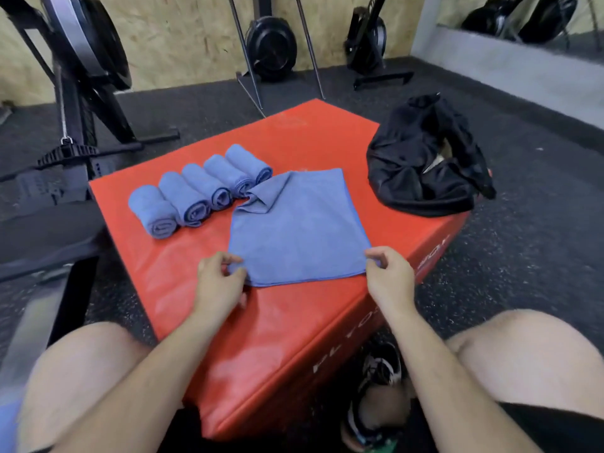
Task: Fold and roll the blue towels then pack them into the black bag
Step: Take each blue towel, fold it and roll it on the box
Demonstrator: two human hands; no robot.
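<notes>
— So, what are your fingers doing?
— My left hand [219, 282] pinches the towel's [294, 223] near left corner and my right hand [389, 276] pinches the near right one. It lies spread on the box [294, 132].
— And progress?
— Five rolls [196, 191] sit done, far left. This towel needs folding and rolling. Packing the bag [421, 171], far right, looks unstarted.

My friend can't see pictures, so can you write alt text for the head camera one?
A left hand and right hand pinch the near corners of a flat blue towel on a red box. Five rolled towels lie in a row to its left, and a black bag sits on the box's far right.
</notes>
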